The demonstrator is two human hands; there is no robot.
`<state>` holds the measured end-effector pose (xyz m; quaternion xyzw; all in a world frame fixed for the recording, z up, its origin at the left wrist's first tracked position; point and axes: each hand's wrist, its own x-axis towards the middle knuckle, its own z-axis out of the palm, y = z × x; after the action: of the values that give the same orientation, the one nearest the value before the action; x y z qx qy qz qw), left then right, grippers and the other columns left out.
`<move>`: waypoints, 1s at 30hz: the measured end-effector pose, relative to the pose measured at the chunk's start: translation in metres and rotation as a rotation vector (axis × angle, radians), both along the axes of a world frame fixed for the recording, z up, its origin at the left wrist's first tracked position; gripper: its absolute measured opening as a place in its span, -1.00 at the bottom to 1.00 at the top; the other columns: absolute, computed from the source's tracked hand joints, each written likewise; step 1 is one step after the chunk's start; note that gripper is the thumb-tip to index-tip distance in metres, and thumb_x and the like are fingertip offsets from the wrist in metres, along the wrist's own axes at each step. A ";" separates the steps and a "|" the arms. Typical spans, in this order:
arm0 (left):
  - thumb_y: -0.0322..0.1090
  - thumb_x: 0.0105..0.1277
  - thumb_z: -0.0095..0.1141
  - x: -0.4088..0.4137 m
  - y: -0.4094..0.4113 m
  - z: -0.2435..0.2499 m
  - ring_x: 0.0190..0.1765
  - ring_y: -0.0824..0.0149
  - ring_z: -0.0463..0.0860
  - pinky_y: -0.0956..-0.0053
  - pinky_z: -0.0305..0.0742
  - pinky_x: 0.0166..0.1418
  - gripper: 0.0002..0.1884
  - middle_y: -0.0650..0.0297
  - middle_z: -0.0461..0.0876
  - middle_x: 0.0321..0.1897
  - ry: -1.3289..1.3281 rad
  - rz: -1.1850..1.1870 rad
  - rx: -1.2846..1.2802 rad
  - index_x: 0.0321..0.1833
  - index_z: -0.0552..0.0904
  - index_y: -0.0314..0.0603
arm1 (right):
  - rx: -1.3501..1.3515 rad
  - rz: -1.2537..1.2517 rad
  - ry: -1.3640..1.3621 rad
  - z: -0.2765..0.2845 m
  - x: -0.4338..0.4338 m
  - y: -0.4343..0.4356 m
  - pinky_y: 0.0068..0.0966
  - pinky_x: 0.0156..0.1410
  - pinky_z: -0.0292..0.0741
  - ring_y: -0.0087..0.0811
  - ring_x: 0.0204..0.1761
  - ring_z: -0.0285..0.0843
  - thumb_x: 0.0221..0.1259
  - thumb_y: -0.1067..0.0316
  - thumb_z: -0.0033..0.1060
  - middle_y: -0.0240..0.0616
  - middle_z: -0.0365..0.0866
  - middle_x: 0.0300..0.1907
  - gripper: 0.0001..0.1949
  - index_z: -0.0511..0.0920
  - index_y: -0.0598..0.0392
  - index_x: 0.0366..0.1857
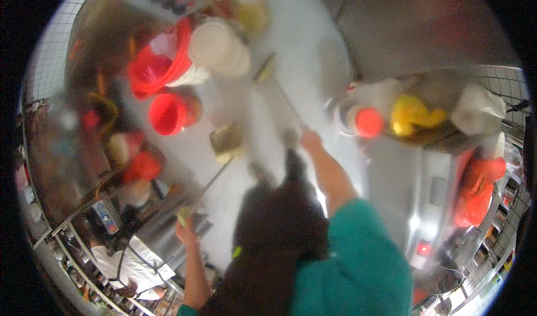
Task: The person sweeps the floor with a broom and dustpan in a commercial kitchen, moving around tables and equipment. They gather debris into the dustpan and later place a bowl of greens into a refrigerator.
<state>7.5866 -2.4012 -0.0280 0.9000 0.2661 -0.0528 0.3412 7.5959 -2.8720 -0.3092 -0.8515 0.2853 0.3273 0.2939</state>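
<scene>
My left hand (186,231) grips the upper end of a thin handle, where something yellow-green (183,216) shows by the fingers. That handle slants down to a long-handled dustpan (226,142), which looks brownish-yellow and rests on the pale floor (209,173). In my right hand (311,141) is another thin stick (289,102). It reaches forward to a small dark and yellowish head (265,67), probably a broom's, near the floor. The view is hazy, so details of both heads and any sweepings are blurred. My shoes (289,137) stand between the two tools.
Ahead on the left are a large red tub (181,51), a pale lidded bucket (220,47) and a red bucket (168,114). A yellow cloth or bag (413,114) and a red-topped container (369,123) are at right. A person in white (134,265) is at lower left.
</scene>
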 end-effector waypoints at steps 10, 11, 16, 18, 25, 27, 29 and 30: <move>-0.36 0.14 0.22 0.115 -0.035 -0.014 -0.61 0.63 0.28 0.68 0.15 -0.57 -0.81 0.47 0.46 -0.56 0.098 -0.103 -0.206 -0.20 0.59 -0.19 | 0.066 -0.409 0.420 0.067 -0.329 0.088 -0.07 -0.12 0.53 0.04 -0.18 0.59 0.28 0.23 -0.20 0.09 0.59 -0.27 -0.51 0.11 -0.15 0.31; -0.38 0.16 0.20 0.122 -0.018 -0.029 -0.55 0.58 0.36 0.62 0.26 -0.52 -0.77 0.43 0.49 -0.48 -0.056 -0.325 -0.251 -0.13 0.57 -0.24 | 0.034 -0.453 0.439 0.074 -0.344 0.106 -0.05 -0.11 0.52 0.08 -0.18 0.58 0.23 0.30 -0.18 0.10 0.59 -0.26 -0.51 0.13 -0.15 0.29; -0.52 0.13 0.11 0.189 -0.027 -0.079 -0.12 0.34 0.55 0.45 0.44 -0.01 -0.61 0.20 0.60 -0.15 0.082 -0.575 -0.422 0.07 0.51 -0.36 | -0.203 -0.614 0.332 0.066 -0.430 0.246 -0.16 -0.26 0.52 -0.13 -0.35 0.57 0.11 0.37 -0.14 -0.13 0.61 -0.34 -0.50 0.24 0.10 0.23; -0.52 0.12 0.09 0.208 -0.042 -0.069 -0.10 0.34 0.55 0.46 0.44 -0.01 -0.63 0.19 0.61 -0.17 0.096 -0.689 -0.344 0.04 0.54 -0.37 | -0.067 -0.875 0.418 0.070 -0.427 0.293 -0.10 -0.17 0.52 -0.04 -0.22 0.58 0.12 0.35 -0.12 -0.01 0.60 -0.26 -0.56 0.32 0.05 0.15; -0.49 0.15 0.08 0.257 -0.061 -0.105 -0.18 0.25 0.58 0.40 0.47 -0.04 -0.73 0.17 0.63 -0.26 -0.019 -1.111 -0.352 -0.07 0.57 -0.42 | -0.031 -1.100 0.461 0.063 -0.445 0.446 -0.23 -0.05 0.54 -0.07 -0.09 0.58 0.18 0.27 -0.12 0.00 0.60 -0.18 -0.75 0.53 0.14 -0.19; -0.48 0.16 0.09 0.228 -0.093 -0.086 -0.18 0.29 0.55 0.44 0.45 -0.09 -0.73 0.16 0.61 -0.24 -0.086 -1.224 -0.455 -0.08 0.56 -0.43 | -0.174 -1.317 0.355 0.054 -0.450 0.476 -0.25 0.03 0.48 -0.12 -0.05 0.54 0.22 0.21 -0.10 -0.05 0.57 -0.09 -0.66 0.50 0.13 -0.01; -0.45 0.17 0.10 0.218 -0.099 -0.093 -0.20 0.32 0.53 0.47 0.43 -0.13 -0.73 0.16 0.60 -0.23 -0.015 -1.273 -0.461 -0.08 0.55 -0.42 | -0.140 -1.222 0.326 0.050 -0.447 0.500 -0.21 -0.15 0.55 -0.11 -0.16 0.60 0.18 0.28 -0.11 -0.03 0.62 -0.26 -0.78 0.57 0.12 -0.32; -0.43 0.17 0.11 0.246 -0.088 -0.100 -0.22 0.34 0.52 0.48 0.42 -0.15 -0.72 0.17 0.60 -0.23 -0.039 -1.231 -0.389 -0.07 0.55 -0.42 | 0.006 -1.565 0.303 0.073 -0.391 0.467 -0.21 -0.19 0.56 -0.10 -0.22 0.62 0.18 0.27 -0.10 -0.02 0.62 -0.32 -0.78 0.55 0.15 -0.30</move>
<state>7.8329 -2.4895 -0.1281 0.8105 -0.3192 -0.2699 0.4103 7.2046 -2.4054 -0.2359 -0.3493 0.8365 0.1388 0.3987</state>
